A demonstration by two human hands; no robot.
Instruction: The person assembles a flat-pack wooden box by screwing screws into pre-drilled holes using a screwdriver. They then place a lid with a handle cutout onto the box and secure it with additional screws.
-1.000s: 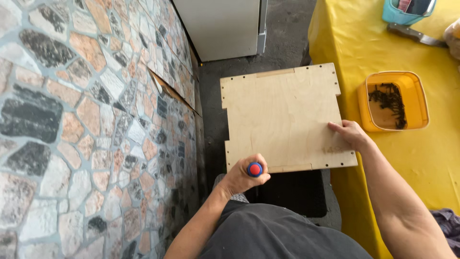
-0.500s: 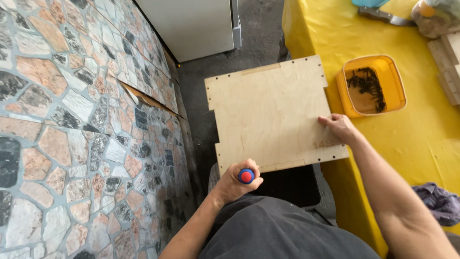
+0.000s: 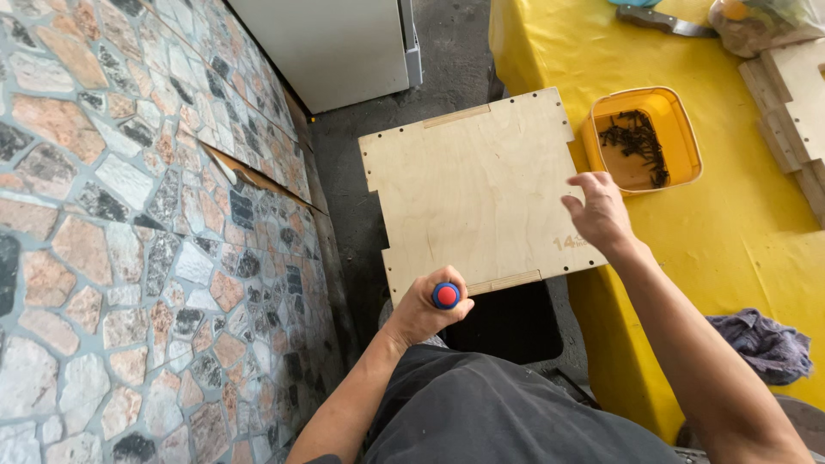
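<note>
while our left hand (image 3: 425, 311) wraps its grip tight around a screwdriver handle (image 3: 445, 296), red at the end with a blue ring, the tool stands at the near edge of a plywood panel (image 3: 477, 193). the shaft is hidden under the fist, so we cannot tell where its tip sits. the panel lies flat in front of us, pale wood with small holes along its borders and notches cut into its edges, its right side reaching the yellow desk (image 3: 756, 249).

our right hand (image 3: 599, 209) hovers over the panel's right edge, its grip spread, fingers loose and pinching nothing. just beyond that hand, on the desk, stands a yellow tub (image 3: 593, 137) with a heap of dark screws (image 3: 636, 137) in it. the tub lies to the right of the panel and apart from both hands.

farther right on the desk we see more notched wooden parts (image 3: 795, 103), and a grey rag (image 3: 760, 344) lies at the near edge. a stone-patterned wall (image 3: 129, 232) runs along our left.
</note>
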